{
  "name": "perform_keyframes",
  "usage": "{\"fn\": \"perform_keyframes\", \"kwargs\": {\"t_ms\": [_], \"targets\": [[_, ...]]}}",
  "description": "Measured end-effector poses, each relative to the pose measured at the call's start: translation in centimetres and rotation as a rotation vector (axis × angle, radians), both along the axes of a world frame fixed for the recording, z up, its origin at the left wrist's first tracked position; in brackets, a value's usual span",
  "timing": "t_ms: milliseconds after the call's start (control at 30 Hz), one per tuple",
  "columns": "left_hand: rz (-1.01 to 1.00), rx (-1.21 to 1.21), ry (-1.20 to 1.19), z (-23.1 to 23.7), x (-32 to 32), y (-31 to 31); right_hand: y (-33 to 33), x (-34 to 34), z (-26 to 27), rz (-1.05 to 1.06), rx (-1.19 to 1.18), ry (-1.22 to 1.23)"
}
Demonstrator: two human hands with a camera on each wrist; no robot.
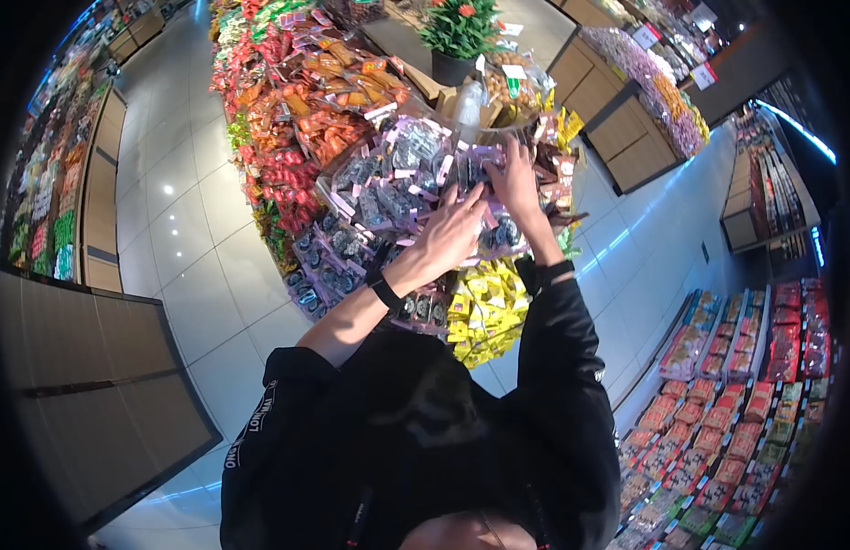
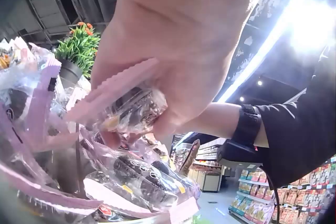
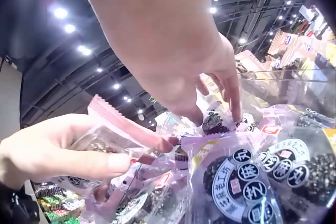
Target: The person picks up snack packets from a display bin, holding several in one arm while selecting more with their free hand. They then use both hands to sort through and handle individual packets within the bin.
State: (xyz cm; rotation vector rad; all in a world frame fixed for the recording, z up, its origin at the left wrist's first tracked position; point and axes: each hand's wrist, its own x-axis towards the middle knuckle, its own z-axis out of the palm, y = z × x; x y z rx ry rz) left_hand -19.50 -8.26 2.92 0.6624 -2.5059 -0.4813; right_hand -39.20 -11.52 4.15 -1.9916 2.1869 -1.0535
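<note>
In left grip (image 1: 443,236), 1 packet (image 2: 135,111), above heap (image 1: 379,197)

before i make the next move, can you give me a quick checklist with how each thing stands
1. Left hand has its packet: ok, held between thumb and fingers.
2. Right hand at the pile: ok, its fingers reach down among the purple-edged packets.
3. Right hand's grip on a packet: cannot tell, no firm hold shows.
4. Room between the hands: probably not ok, the head view shows them close together.
5. Hands clear of the yellow packets: ok, that heap lies nearer the body.
6. Potted plant out of the way: ok, it stands beyond both hands.
</note>
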Motion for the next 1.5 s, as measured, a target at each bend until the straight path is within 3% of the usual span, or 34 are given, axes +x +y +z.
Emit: {"fn": "perform_keyframes", "kwargs": {"t_ms": [100, 467, 567, 633, 900, 967, 1033, 1067, 1167, 1267, 1300, 1367, 1400, 1467, 1500], "targets": [[0.138, 0.054, -0.075, -0.4, -0.4, 0.3, 1.8, 0.7, 0.6, -0.025, 0.015, 0.079], [0.155, 0.105, -0.062, -1.5, -0.1, 0.7, 4.7, 0.7, -0.2, -0.004, 0.054, -0.006], [0.126, 0.189, -0.053, -0.9, 0.5, 0.9, 5.8, 0.8, -0.3, 0.045, -0.077, 0.088], [0.100, 0.063, 0.014, -1.0, 0.7, 1.3, 7.0, 1.1, 0.2, 0.024, -0.119, 0.045], [0.119, 0.024, -0.007, -0.8, 0.5, 0.7, 10.9, 2.6, 0.5, 0.015, -0.281, 0.016], [0.114, 0.101, 0.040, -0.1, 0.8, 0.9, 12.9, 3.5, -0.6, 0.031, -0.387, -0.126], [0.139, 0.046, 0.085, -0.1, 1.0, 1.3, 15.4, 5.2, -2.0, 0.023, -0.331, -0.269], [0.093, 0.095, 0.171, 0.5, 1.4, 1.6, 16.3, 6.1, -2.5, 0.008, -0.351, -0.257], [0.021, 0.216, 0.350, 1.1, 2.1, 3.9, 19.6, 7.4, -4.7, 0.051, -0.105, -0.485], [-0.118, 0.526, 0.335, 0.6, 2.6, 6.5, 21.7, 9.1, -6.3, 0.145, -0.089, -0.768], [-0.159, 0.489, 0.378, -0.2, 2.4, 7.5, 22.6, 9.3, -6.8, 0.154, -0.006, -0.715], [-0.129, 0.815, 0.397, -2.6, 2.3, 8.8, 23.3, 10.1, -7.2, 0.152, -0.003, -0.719], [-0.138, 0.825, 0.377, -2.3, 2.4, 9.0, 23.5, 10.5, -7.1, 0.133, -0.004, -0.734], [-0.213, 0.959, 0.229, -1.5, 2.9, 9.3, 23.3, 11.0, -6.6, 0.139, -0.153, -0.825], [-0.219, 0.970, 0.213, -1.5, 3.1, 9.6, 23.2, 10.8, -5.4, 0.139, -0.148, -0.720]]}}
